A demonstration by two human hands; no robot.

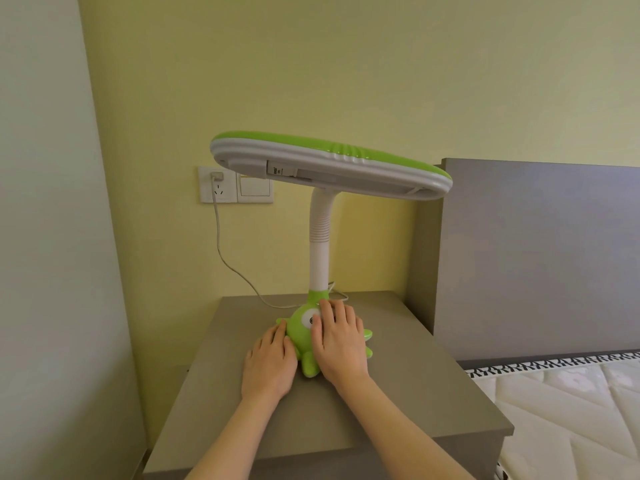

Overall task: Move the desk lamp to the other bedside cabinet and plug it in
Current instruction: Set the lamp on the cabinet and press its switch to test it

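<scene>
A green and white desk lamp [320, 237] stands upright on a grey bedside cabinet [408, 382]. Its green cartoon-shaped base [300, 332] sits near the cabinet's middle, and the long flat head reaches out to the right above. My left hand [269, 363] lies against the base's left side. My right hand [337, 341] rests over the base's top and right side. The lamp's white cord [221, 251] runs from behind the base up to a plug [217, 176] seated in the wall socket [217, 184].
A light switch [255, 187] sits right of the socket on the yellow wall. A grey headboard [540, 258] and a bare quilted mattress [568, 417] are at the right. A pale wall closes in on the left.
</scene>
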